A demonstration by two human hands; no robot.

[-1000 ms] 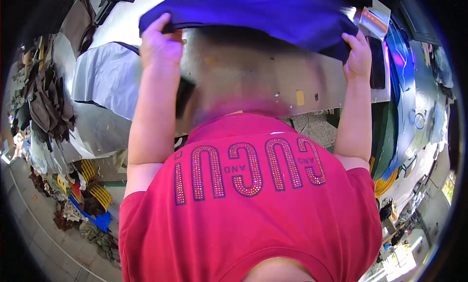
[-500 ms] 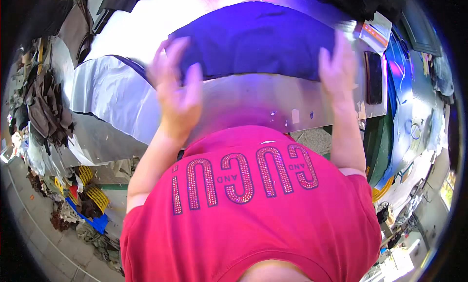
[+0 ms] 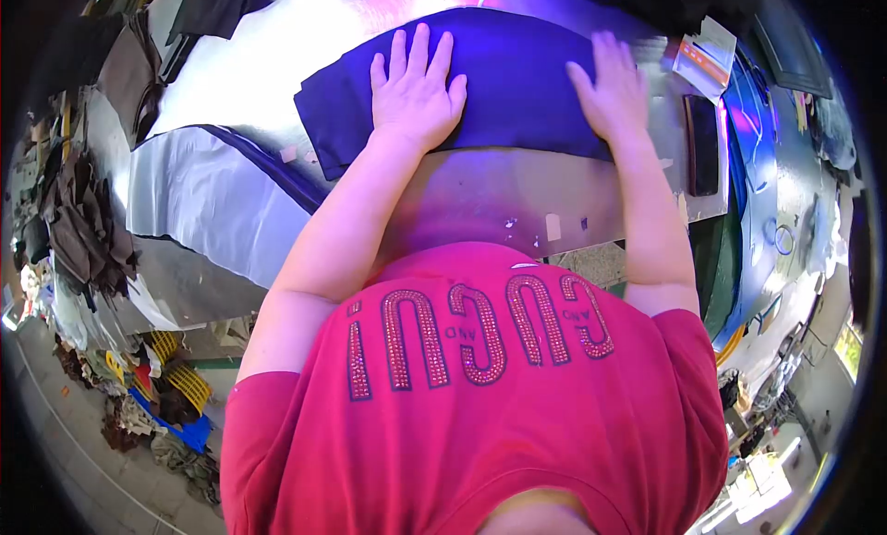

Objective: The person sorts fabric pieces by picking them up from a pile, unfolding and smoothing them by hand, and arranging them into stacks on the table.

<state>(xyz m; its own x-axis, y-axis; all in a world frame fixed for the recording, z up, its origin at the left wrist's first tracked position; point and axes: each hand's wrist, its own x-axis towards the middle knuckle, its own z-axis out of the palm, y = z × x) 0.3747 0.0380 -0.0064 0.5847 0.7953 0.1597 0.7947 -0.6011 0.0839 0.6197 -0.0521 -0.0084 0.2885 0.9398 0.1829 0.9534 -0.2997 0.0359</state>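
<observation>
I see my left hand (image 3: 416,96) spread flat on the dark blue cloth (image 3: 522,91), right hand (image 3: 614,91) blurred, unclenched at its right end; cloth lies on the desk (image 3: 462,193), phone (image 3: 704,147) further right

You have room on table (image 3: 485,188) this side of dark cloth (image 3: 517,91); phone (image 3: 702,145), box (image 3: 707,64) obstruct right, pale sheet (image 3: 214,195) left.

Dark blue cloth (image 3: 522,87) laid across a worktable (image 3: 480,188)
The left hand (image 3: 413,103) lies palm down on it, fingers spread — the right hand (image 3: 613,96), slightly blurred, is at the cloth's right end. Farther right sit a dark, phone-like slab (image 3: 703,147) and a white-and-orange box (image 3: 706,59); a pale sheet (image 3: 212,198) lies to the left.
</observation>
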